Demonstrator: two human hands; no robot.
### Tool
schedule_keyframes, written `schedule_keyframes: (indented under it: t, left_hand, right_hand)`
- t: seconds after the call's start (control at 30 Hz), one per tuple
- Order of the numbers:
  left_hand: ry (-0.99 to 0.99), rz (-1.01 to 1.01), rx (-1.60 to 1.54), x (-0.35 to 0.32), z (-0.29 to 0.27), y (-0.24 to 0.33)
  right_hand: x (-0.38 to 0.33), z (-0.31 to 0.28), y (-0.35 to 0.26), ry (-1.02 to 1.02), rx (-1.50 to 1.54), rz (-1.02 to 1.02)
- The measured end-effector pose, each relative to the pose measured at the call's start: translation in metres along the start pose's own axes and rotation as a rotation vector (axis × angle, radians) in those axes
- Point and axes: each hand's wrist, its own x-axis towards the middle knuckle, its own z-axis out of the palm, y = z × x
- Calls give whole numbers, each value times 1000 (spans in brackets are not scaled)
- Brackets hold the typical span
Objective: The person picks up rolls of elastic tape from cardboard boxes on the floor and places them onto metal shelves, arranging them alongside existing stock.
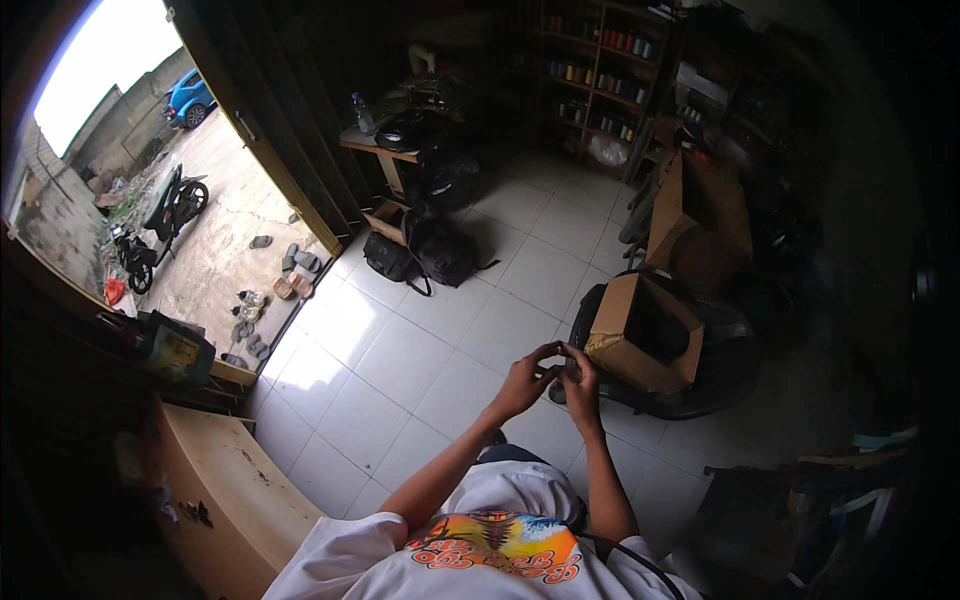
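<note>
Two hands: left hand point(523, 380) and right hand point(581, 385) meet at chest height over the tiled floor point(400, 350), fingertips touching around a small dark object point(566, 373).
Floor: white glossy tiles, bare from the doorway to the person's knees; the widest free room lies to the left of and ahead of the hands.
Doorway: open at the upper left, sunlit, with a motorbike point(165, 215) and a blue car point(188, 98) outside and sandals point(285, 270) scattered at the threshold.
Shelving: tall rack point(600, 70) at the far wall, filled with small cans.
Wooden counter: curved pale top point(225, 480) closes the lower left edge, near the left elbow.
Cardboard boxes: one open box point(645, 335) sits on a dark round seat just right of the right hand; a larger one point(700, 215) stands behind it, so the right side is crowded.
Black bags: a heap point(430, 250) lies on the floor below a small table point(385, 150), well apart from the hands.
Held object: tiny, dark, mostly hidden by fingers; its shape, long axis and pointing cannot be told.
Left hand state: fingers curled narrow, pinching at the object.
Right hand state: fingers closed on the object from the right side.
</note>
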Motion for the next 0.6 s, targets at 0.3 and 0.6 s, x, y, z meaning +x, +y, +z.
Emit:
schedule_keyframes:
  t: [0.3,0.6]
  left_hand:
    - [63,-113,-177,189,-113,-41]
    - [-204,-78,-113,430,-167,-57]
  right_hand:
    - [222,63,-19,-75,-123,-7]
    - [419,52,-23,137,-158,-45]
